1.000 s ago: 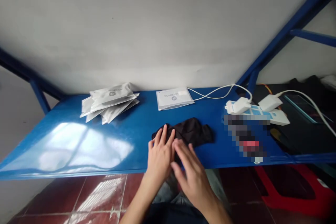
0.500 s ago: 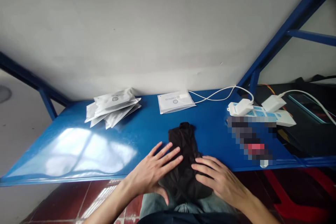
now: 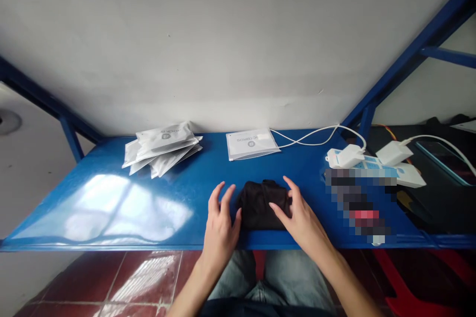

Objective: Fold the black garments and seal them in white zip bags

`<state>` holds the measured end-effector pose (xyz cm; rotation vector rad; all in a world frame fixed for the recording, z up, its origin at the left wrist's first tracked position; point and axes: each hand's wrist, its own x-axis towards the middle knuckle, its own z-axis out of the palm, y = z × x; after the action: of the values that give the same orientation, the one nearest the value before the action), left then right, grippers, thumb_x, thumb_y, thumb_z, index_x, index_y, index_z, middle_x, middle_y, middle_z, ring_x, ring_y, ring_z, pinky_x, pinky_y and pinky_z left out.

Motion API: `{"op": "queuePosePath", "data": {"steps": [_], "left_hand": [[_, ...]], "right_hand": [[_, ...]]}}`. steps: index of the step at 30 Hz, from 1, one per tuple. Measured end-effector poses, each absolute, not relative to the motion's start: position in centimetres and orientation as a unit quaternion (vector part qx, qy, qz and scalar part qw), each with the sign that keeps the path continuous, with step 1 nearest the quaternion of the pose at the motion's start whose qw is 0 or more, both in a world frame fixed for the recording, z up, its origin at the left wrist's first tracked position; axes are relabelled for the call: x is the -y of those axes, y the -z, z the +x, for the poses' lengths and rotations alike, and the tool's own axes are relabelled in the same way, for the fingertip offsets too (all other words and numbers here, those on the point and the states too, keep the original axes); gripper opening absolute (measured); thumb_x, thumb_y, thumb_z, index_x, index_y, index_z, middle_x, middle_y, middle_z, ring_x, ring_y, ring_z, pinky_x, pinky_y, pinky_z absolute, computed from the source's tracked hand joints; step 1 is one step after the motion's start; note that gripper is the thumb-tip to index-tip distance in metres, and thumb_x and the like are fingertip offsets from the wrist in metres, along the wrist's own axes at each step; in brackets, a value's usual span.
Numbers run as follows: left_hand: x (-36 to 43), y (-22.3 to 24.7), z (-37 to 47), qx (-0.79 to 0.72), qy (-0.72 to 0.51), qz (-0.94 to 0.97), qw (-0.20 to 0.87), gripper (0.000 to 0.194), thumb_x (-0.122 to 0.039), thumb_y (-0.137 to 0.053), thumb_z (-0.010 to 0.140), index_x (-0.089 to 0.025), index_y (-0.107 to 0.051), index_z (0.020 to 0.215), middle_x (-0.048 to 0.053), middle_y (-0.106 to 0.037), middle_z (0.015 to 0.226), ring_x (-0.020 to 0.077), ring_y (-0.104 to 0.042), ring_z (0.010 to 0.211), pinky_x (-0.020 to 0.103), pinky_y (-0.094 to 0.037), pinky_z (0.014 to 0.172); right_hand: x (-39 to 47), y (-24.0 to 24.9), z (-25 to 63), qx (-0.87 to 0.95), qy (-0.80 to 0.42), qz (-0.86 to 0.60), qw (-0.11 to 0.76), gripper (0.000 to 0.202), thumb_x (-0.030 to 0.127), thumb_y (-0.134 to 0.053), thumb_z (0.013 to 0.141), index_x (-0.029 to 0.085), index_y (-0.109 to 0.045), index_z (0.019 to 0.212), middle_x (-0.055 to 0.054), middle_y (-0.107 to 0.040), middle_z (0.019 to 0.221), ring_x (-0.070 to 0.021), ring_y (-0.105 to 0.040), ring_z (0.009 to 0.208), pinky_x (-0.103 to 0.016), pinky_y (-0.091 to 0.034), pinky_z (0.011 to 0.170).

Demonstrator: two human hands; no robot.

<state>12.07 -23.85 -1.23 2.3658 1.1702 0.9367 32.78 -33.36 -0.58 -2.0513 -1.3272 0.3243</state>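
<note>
"Hands?"

"Left hand (image 3: 220, 225) and right hand (image 3: 304, 220) curve wide, flanking the folded soft black cloth (image 3: 256, 210) by the glossy blue tabletop's (image 3: 211, 166) near edge, seemingly keeping it compact."

"Beyond?"

"Flat white printed plastic pouch (image 3: 241, 151), apart, probably leaving working room."

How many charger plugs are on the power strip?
2. On the power strip, the left charger plug is near the left end, the right charger plug nearer the middle. Part is blurred, so another might be hidden.
</note>
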Motion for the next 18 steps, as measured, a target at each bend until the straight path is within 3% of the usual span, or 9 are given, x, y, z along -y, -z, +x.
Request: {"op": "queuePosePath", "data": {"steps": [3, 6, 9, 12, 14, 18], "left_hand": [[25.0, 1.5, 13.1, -0.344, -0.324, 0.874, 0.113, 0.057, -0.009, -0.041, 0.102, -0.028, -0.041, 0.155, 0.009, -0.037, 0.166, 0.0278, -0.027, 0.158, 0.052, -0.040, 0.122], [25.7, 1.6, 13.3, -0.298, -0.233, 0.922, 0.078, 0.060, -0.015, -0.043, 0.103, -0.023, -0.031, 0.162, 0.010, -0.038, 0.166, 0.0281, -0.030, 0.157, 0.053, -0.038, 0.123], [24.9, 1.2, 12.2, -0.274, -0.166, 0.945, 0.070, 0.056, -0.025, -0.045, 0.106, -0.022, -0.034, 0.161, 0.009, -0.042, 0.164, 0.0267, -0.039, 0.153, 0.051, -0.042, 0.121], [22.3, 0.1, 11.2, -0.259, -0.128, 0.951, 0.113, 0.043, -0.029, -0.042, 0.108, -0.026, -0.051, 0.150, 0.005, -0.056, 0.154, 0.0207, -0.055, 0.141, 0.042, -0.050, 0.115], [19.3, -0.9, 11.8, -0.283, -0.126, 0.944, 0.112, 0.038, -0.032, -0.043, 0.108, -0.026, -0.060, 0.142, 0.006, -0.063, 0.146, 0.0220, -0.061, 0.135, 0.041, -0.054, 0.109], [11.4, -2.5, 16.7, -0.285, -0.113, 0.950, 0.057, 0.041, -0.035, -0.042, 0.108, -0.018, -0.060, 0.141, 0.014, -0.058, 0.151, 0.0289, -0.050, 0.145, 0.045, -0.047, 0.115]], "right_hand": [[32.1, 0.7, 31.1, 0.564, 0.028, -0.778, 0.276, 0.056, 0.040, -0.048, 0.105, 0.026, -0.041, 0.159, -0.018, -0.052, 0.154, -0.0350, -0.058, 0.136, -0.050, -0.055, 0.104], [31.9, 1.2, 29.3, 0.660, 0.053, -0.721, 0.203, 0.060, 0.031, -0.040, 0.107, 0.028, -0.028, 0.165, -0.009, -0.036, 0.168, -0.0326, -0.034, 0.155, -0.057, -0.037, 0.121], [32.3, 2.0, 29.9, 0.692, 0.035, -0.707, 0.144, 0.064, 0.037, -0.038, 0.107, 0.030, -0.016, 0.167, -0.004, -0.028, 0.171, -0.0298, -0.030, 0.157, -0.058, -0.035, 0.122], [32.7, 2.8, 33.1, 0.651, 0.043, -0.751, 0.103, 0.062, 0.044, -0.033, 0.108, 0.031, -0.018, 0.167, -0.003, -0.027, 0.171, -0.0282, -0.030, 0.157, -0.058, -0.037, 0.120], [32.6, 2.8, 35.6, 0.593, 0.064, -0.798, 0.082, 0.061, 0.046, -0.029, 0.109, 0.026, -0.024, 0.166, -0.007, -0.029, 0.170, -0.0303, -0.030, 0.157, -0.062, -0.036, 0.119], [29.9, 0.7, 37.8, 0.534, 0.107, -0.835, 0.076, 0.062, 0.043, -0.021, 0.109, 0.014, -0.033, 0.163, -0.017, -0.027, 0.170, -0.0371, -0.020, 0.159, -0.076, -0.020, 0.119]]}}
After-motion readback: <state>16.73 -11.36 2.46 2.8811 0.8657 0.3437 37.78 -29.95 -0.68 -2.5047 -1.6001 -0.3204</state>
